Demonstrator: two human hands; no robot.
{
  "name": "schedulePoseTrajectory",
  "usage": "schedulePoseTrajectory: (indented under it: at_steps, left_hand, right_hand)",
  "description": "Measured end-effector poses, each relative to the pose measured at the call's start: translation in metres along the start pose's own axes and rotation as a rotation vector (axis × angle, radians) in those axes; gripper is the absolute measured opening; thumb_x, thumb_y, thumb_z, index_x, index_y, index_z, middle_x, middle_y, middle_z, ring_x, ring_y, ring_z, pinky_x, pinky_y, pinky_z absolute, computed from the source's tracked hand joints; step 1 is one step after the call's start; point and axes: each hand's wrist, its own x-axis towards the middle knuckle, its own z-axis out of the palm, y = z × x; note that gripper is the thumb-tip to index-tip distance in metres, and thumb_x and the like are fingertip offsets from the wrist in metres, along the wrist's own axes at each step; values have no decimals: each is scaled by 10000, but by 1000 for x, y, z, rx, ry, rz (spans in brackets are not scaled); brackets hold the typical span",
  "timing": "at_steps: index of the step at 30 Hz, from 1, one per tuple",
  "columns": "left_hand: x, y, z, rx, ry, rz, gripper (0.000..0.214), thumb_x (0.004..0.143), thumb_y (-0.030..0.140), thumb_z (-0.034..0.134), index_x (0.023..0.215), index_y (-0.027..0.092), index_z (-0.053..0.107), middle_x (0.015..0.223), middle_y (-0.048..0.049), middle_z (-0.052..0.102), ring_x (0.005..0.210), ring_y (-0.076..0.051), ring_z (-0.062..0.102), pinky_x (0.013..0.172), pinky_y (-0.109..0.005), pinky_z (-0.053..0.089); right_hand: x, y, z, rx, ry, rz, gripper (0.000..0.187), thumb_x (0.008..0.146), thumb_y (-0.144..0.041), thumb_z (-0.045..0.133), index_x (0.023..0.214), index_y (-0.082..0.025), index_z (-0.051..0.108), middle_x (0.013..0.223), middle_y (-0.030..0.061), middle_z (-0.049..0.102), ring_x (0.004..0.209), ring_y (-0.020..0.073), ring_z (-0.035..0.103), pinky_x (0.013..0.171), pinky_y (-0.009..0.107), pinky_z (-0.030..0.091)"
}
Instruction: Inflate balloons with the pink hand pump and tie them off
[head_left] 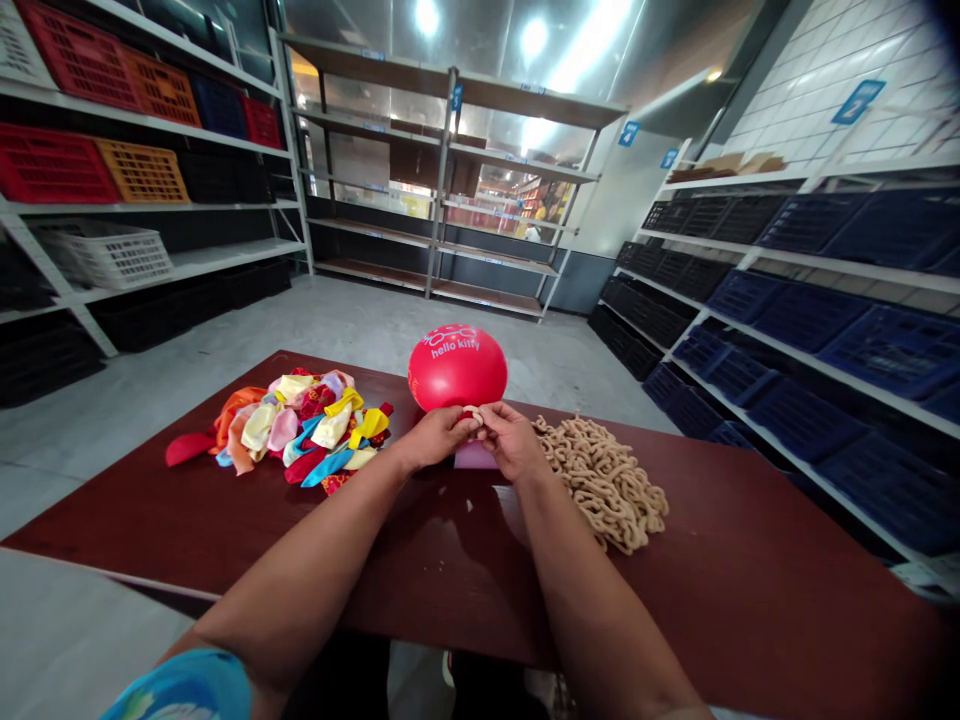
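Observation:
An inflated red balloon (pixel 457 366) printed with "hello kitty" stands at the far middle of the dark red table (pixel 750 580). My left hand (pixel 437 436) and my right hand (pixel 510 438) meet just below it, fingers pinched together at the balloon's neck, where a small beige ring-shaped piece shows between the fingertips. A pink object (pixel 474 456) lies on the table under my hands, mostly hidden. Both hands are closed.
A heap of flat, uninflated balloons (pixel 296 432) in many colours lies to the left. A pile of beige clips or links (pixel 604 478) lies to the right. Shelving racks with red, orange, black and blue crates (pixel 810 320) line the room around the table.

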Motion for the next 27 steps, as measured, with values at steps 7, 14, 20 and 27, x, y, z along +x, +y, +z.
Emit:
schedulePoseTrajectory:
  at_steps: [7, 14, 20, 27]
  left_hand:
    - [-3, 9, 2, 23, -42, 81, 300, 863, 384, 389, 743, 145, 525, 649, 5, 475, 580, -96, 400, 520, -207, 330]
    - [-6, 13, 4, -117, -148, -12, 316, 802, 440, 501, 682, 151, 459, 586, 44, 374, 503, -60, 299, 454, -201, 232]
    - [-7, 11, 7, -283, -158, -135, 359, 740, 444, 583, 613, 167, 394, 498, 71, 322, 423, -31, 231, 413, -209, 160]
    - [-6, 9, 6, -292, -183, -118, 357, 742, 413, 575, 583, 172, 365, 490, 74, 314, 427, -32, 231, 422, -209, 168]
  right_hand:
    - [1, 3, 7, -70, 146, -155, 265, 623, -403, 672, 674, -196, 515, 508, -65, 535, 404, 65, 427, 372, 190, 265]
    - [3, 8, 7, -109, 241, -273, 220, 689, -382, 594, 712, -198, 476, 514, -74, 514, 422, 65, 441, 421, 199, 349]
    - [5, 10, 6, -89, 291, -292, 219, 685, -376, 595, 715, -199, 470, 540, -74, 511, 439, 59, 428, 431, 195, 352]
    - [7, 12, 5, -106, 337, -309, 219, 698, -387, 587, 711, -204, 468, 531, -78, 505, 436, 63, 424, 432, 200, 352]
